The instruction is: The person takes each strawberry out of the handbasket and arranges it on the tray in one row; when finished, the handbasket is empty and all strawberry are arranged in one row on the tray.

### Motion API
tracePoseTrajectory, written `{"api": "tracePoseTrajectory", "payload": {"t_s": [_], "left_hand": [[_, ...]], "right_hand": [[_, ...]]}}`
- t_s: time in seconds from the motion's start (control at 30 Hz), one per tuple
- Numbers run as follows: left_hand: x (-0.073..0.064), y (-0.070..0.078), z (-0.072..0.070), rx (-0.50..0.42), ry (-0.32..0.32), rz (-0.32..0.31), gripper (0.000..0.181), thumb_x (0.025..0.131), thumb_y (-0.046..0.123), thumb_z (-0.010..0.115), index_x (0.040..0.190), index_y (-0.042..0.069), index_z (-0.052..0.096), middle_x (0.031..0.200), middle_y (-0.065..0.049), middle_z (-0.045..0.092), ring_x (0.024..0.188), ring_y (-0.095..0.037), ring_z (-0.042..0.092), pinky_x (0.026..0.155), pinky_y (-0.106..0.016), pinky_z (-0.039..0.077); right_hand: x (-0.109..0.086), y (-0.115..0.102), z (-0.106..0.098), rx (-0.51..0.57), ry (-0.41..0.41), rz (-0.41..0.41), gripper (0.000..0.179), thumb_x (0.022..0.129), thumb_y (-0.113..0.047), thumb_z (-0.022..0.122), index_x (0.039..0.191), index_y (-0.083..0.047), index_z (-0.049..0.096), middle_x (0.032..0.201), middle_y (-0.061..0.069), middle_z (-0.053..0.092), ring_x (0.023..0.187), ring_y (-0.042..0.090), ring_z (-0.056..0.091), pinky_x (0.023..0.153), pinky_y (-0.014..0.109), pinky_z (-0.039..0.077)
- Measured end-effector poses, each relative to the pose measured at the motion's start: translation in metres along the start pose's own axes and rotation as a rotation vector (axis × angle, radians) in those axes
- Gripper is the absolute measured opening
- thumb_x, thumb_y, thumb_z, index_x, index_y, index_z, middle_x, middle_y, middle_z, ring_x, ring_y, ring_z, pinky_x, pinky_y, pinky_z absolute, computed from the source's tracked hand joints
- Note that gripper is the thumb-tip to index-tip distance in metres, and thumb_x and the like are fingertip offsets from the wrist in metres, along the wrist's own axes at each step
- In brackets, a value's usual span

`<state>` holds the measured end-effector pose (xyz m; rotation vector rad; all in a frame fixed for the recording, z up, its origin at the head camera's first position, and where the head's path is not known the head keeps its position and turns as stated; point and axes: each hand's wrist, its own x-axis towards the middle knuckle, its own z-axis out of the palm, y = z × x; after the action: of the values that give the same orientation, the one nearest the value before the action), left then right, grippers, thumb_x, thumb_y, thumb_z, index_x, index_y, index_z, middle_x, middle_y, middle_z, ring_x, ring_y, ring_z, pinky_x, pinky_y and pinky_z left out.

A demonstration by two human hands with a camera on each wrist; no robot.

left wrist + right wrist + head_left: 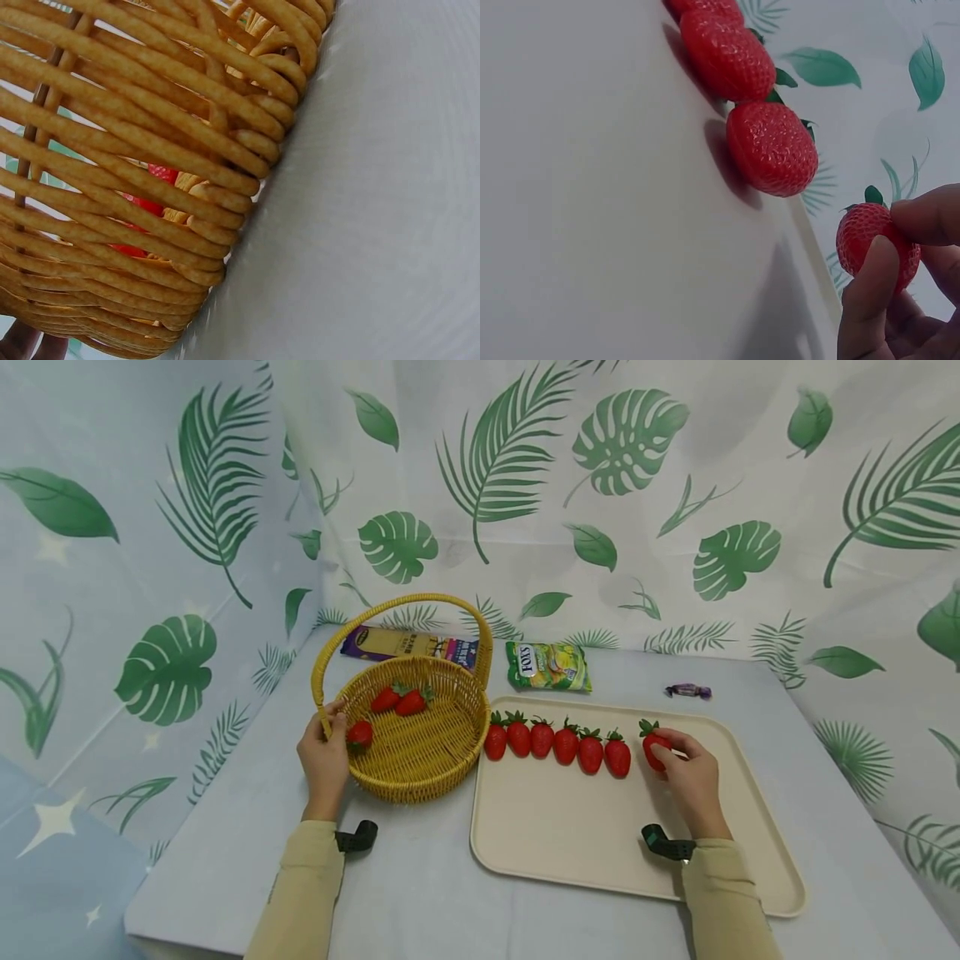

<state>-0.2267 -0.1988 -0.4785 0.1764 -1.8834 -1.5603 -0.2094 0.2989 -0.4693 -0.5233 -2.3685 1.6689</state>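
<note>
My right hand [692, 774] pinches a red strawberry [655, 748] with a green leafy top between thumb and fingers, over the right part of a cream tray [555, 835]. In the right wrist view the held strawberry [870, 238] hangs above the tray surface. Several strawberries [566, 746] lie in a row along the tray's far left side, leafy ends pointing away. At the left, my left hand [326, 760] grips the yellow wicker basket [420, 789] at its rim, by the handle's foot. Three strawberries [410, 702] lie inside the basket.
Behind the basket lies a purple and yellow packet [375, 642]. A green candy bag [549, 666] sits beyond the tray, with a small purple wrapped candy [687, 692] to its right. Leaf-printed cloth [517, 527] hangs behind the white table.
</note>
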Motion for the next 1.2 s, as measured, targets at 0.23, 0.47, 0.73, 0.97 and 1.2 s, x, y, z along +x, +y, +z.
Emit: {"api": "tracePoseTrajectory", "payload": {"t_s": [0.23, 0.47, 0.73, 0.97, 1.2], "left_hand": [[0.0, 0.001, 0.0, 0.009, 0.007, -0.013, 0.017, 0.098, 0.01, 0.06, 0.096, -0.007, 0.064, 0.12, -0.012, 0.068, 0.11, -0.027, 0.062, 0.082, -0.017, 0.041], [-0.003, 0.019, -0.001, -0.003, -0.011, -0.019, 0.019, 0.098, 0.005, 0.057, 0.1, -0.014, 0.062, 0.122, -0.021, 0.065, 0.111, -0.035, 0.06, 0.08, -0.014, 0.039], [-0.003, 0.017, 0.0, 0.001, 0.01, -0.01, 0.017, 0.098, 0.005, 0.058, 0.096, -0.011, 0.063, 0.12, -0.02, 0.066, 0.111, -0.034, 0.061, 0.082, -0.014, 0.04], [0.0, 0.0, 0.0, -0.002, 0.003, -0.021, 0.023, 0.099, 0.014, 0.059, 0.096, -0.007, 0.063, 0.121, -0.009, 0.068, 0.111, -0.025, 0.062, 0.085, -0.017, 0.043], [-0.001, 0.001, 0.0, 0.004, 0.004, -0.024, 0.02, 0.099, 0.013, 0.058, 0.093, -0.005, 0.062, 0.121, -0.009, 0.068, 0.11, -0.023, 0.062, 0.085, -0.017, 0.043]], "right_hand": [[-0.001, 0.0, 0.002, -0.063, -0.003, 0.006, 0.038, 0.096, -0.02, 0.061, 0.131, -0.004, 0.058, 0.122, 0.011, 0.054, 0.083, 0.002, 0.053, 0.063, 0.018, 0.051], [-0.001, 0.004, 0.003, -0.019, -0.09, 0.018, 0.04, 0.098, -0.013, 0.054, 0.136, -0.001, 0.051, 0.133, 0.019, 0.048, 0.081, 0.006, 0.058, 0.064, 0.025, 0.056], [0.0, 0.008, 0.003, -0.073, -0.122, -0.01, 0.041, 0.099, -0.017, 0.055, 0.136, -0.001, 0.051, 0.134, 0.023, 0.052, 0.081, 0.005, 0.058, 0.063, 0.024, 0.056], [0.002, 0.008, 0.002, -0.143, -0.098, -0.015, 0.042, 0.098, -0.023, 0.056, 0.134, -0.002, 0.054, 0.131, 0.022, 0.054, 0.079, 0.007, 0.06, 0.063, 0.022, 0.054], [0.002, 0.009, 0.0, -0.23, -0.053, -0.016, 0.042, 0.096, -0.026, 0.057, 0.131, -0.002, 0.057, 0.126, 0.022, 0.058, 0.084, 0.012, 0.059, 0.062, 0.021, 0.053]]}}
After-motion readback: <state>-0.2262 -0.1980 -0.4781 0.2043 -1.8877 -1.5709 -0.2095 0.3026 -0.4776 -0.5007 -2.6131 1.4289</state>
